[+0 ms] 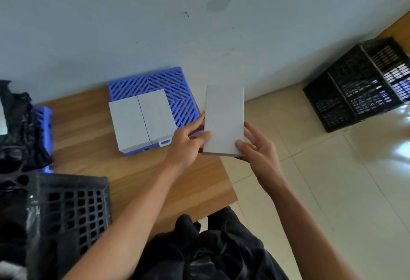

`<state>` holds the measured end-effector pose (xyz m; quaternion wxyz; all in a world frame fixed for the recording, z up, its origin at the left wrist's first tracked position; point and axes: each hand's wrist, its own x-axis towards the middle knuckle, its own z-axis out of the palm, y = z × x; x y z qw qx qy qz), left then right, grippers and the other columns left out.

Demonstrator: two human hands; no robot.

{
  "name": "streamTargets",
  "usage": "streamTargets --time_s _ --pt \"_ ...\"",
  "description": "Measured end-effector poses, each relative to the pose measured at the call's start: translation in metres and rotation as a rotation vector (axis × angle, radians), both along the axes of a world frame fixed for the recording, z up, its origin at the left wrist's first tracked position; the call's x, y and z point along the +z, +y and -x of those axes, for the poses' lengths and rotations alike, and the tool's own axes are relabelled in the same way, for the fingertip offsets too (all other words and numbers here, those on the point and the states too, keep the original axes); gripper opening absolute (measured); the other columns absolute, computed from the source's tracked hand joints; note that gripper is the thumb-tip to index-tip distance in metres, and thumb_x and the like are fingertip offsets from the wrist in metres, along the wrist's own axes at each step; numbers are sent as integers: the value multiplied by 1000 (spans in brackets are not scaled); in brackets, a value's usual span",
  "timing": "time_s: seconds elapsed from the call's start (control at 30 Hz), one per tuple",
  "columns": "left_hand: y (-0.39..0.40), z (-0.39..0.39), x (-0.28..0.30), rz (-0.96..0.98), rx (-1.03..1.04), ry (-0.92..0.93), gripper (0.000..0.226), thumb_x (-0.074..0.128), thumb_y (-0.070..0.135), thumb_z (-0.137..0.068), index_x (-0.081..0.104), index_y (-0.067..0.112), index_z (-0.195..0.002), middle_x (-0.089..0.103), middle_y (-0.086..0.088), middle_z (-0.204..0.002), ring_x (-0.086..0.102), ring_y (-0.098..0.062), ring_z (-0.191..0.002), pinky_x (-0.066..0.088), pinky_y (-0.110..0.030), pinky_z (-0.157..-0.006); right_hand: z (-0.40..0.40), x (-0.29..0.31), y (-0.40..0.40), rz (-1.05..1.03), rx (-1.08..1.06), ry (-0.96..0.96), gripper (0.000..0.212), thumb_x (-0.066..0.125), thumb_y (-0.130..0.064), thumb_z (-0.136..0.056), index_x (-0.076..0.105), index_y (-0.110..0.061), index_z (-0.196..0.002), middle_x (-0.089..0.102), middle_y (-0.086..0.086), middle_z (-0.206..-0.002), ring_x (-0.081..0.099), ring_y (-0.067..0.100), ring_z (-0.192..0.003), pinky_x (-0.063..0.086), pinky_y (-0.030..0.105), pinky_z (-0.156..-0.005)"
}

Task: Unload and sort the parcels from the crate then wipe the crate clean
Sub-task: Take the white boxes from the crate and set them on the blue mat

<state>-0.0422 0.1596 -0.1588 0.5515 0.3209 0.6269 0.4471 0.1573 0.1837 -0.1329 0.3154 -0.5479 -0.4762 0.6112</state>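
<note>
I hold a flat grey parcel in the air over the table's right edge. My left hand pinches its left side and my right hand grips its lower right corner. Two more grey parcels lie side by side on a blue slatted pallet on the wooden table. A black plastic crate stands at the table's near left corner, its inside mostly out of view.
A second black crate sits on the tiled floor at the right by the wall. Black plastic bags cover another blue pallet at the left. A dark bag lies below, close to me.
</note>
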Motion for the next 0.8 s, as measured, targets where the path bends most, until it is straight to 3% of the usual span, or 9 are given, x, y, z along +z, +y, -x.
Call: streamTargets --time_s 0.13,0.3,0.43,0.53,0.63,0.8 --pt "12 21 -19 61 32 47 56 68 24 -98 49 30 -150 61 11 -135 57 -5 -125 50 -22 -99 22 -25 36 106 81 28 56 59 0 -99 50 -20 -150 66 -6 -138 72 23 -111 60 34 -78" --pt "25 39 -38 151 59 167 57 67 30 -99 46 33 -152 63 13 -135 59 -1 -122 47 -32 -109 45 -58 72 198 172 32 55 56 6 -99 50 -16 -149 67 -1 -137 72 25 -113 60 39 -80" --pt "35 58 -49 201 72 341 51 65 31 -100 51 33 -149 54 6 -149 54 -8 -130 40 -25 -107 61 -84 104 210 241 -35 55 56 8 -97 54 -17 -147 64 -2 -141 72 21 -112 61 43 -88" --pt "38 75 -63 210 83 539 51 63 25 -100 51 23 -149 50 2 -154 48 -18 -139 36 -36 -118 73 -102 124 214 282 -89 55 57 6 -97 55 -21 -146 62 -5 -142 71 18 -114 58 50 -96" --pt "36 91 -78 305 47 790 53 63 30 -99 49 29 -150 44 1 -157 32 -22 -149 34 -54 -117 83 -113 141 215 292 -121 56 57 5 -96 57 -23 -144 62 -8 -142 68 14 -118 56 50 -101" --pt "39 99 -92 504 -75 1007 63 62 42 -98 36 37 -155 16 -6 -169 0 -29 -157 10 -64 -121 102 -124 152 222 318 -160 58 54 10 -92 61 -26 -137 64 -11 -137 61 10 -128 51 47 -108"
